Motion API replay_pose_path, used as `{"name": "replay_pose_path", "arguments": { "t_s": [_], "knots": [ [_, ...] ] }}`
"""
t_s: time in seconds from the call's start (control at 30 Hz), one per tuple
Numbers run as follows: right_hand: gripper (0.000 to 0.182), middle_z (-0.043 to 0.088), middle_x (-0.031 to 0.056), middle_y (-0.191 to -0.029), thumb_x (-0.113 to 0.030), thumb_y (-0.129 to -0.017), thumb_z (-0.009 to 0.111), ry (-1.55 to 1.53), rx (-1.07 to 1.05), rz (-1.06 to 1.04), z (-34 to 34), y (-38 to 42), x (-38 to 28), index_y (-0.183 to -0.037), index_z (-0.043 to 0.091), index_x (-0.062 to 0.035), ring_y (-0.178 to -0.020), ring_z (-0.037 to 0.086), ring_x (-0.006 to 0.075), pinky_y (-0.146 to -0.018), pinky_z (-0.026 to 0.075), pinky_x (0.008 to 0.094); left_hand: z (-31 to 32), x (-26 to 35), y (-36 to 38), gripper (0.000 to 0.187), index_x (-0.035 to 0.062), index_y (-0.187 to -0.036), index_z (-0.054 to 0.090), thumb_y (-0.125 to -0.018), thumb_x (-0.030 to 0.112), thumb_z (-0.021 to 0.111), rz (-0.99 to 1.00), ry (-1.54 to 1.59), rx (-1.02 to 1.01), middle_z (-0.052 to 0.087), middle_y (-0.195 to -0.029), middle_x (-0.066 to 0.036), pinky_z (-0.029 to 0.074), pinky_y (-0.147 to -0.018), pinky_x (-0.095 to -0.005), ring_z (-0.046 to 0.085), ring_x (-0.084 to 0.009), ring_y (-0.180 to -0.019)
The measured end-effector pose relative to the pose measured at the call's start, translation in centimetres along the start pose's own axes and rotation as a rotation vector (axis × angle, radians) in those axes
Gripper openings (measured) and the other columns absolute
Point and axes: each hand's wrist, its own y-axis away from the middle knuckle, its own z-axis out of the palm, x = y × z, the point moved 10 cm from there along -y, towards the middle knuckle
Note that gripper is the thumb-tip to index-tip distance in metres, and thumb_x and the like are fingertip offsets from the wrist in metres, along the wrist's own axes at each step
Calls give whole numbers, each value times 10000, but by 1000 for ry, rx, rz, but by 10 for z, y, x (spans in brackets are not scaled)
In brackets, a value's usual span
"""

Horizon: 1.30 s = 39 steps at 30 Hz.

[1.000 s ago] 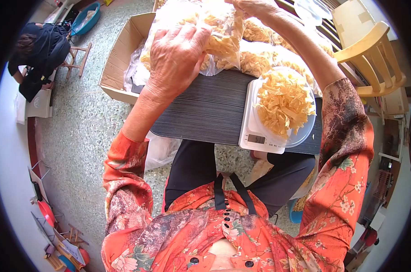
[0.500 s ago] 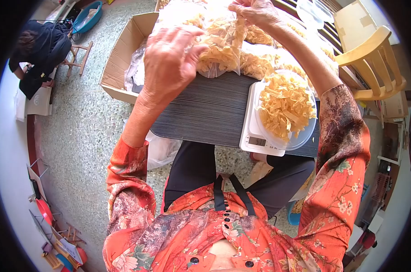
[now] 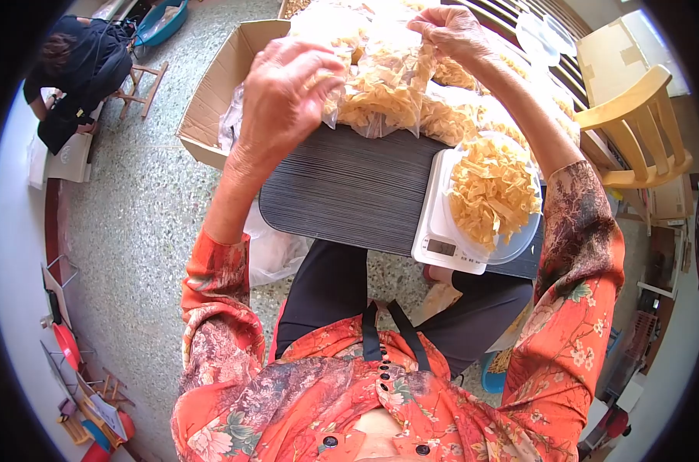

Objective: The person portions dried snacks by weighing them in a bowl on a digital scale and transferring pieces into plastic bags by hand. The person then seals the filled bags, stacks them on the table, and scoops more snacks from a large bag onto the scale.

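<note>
gripping the clear bag of yellow strips (image 3: 384,85), the left hand (image 3: 284,100) is clamped on its left edge and the right hand (image 3: 453,31) pinches its top right corner. the bag hangs just above the far edge of the dark ribbed worktop (image 3: 349,192). right of the bag on the worktop sits a white scale (image 3: 438,235) carrying a clear bowl (image 3: 511,246) of strips; left of the bag stands a cardboard box (image 3: 218,85).

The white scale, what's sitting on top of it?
A clear bowl heaped with yellow chips sits on the white scale. The bowl hides most of the scale's top. Only its front edge with the little screen shows, too small to read.
</note>
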Motion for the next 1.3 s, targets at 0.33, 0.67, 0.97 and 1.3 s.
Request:
{"name": "replay_pose_path", "arguments": {
  "t_s": [0.33, 0.67, 0.97, 1.3],
  "knots": [
    [267, 660, 0, -690, -310, -917, 723, -10, 31, -93, -1, 8, -14, -977, 749, -51, -582, 599, 70, -565, 516, 267, 36, 31, 12, 374, 20, -976, 719, -686, 228, 830, 31, -280, -175, 580, -1321, -82, 285, -1137, -468, 414, -289, -1366],
    [315, 685, 27, -714, -356, -915, 720, 38, 31, -90, 2, 1, -12, -997, 752, -54, -605, 619, 81, -580, 523, 269, 45, 33, 15, 289, 17, -920, 704, -693, 173, 791, 46, -376, -118, 560, -1350, -80, 204, -1164, -529, 377, -267, -1393],
    [274, 690, 47, -709, -319, -908, 705, 29, 20, -55, 5, 4, -12, -982, 751, -60, -621, 633, 110, -610, 532, 309, 41, 34, 15, 232, 39, -901, 694, -717, 169, 752, 22, -351, -87, 562, -1318, -66, 193, -1167, -544, 394, -261, -1368],
    [225, 730, 82, -833, -320, -896, 711, 623, 196, -300, -4, 13, -45, -964, 746, -108, -755, 699, 199, -676, 543, 372, 42, 32, 17, 226, 57, -895, 683, -713, 177, 743, -2, -340, -96, 570, -1315, -71, 182, -1171, -544, 394, -278, -1367]
  ]
}}
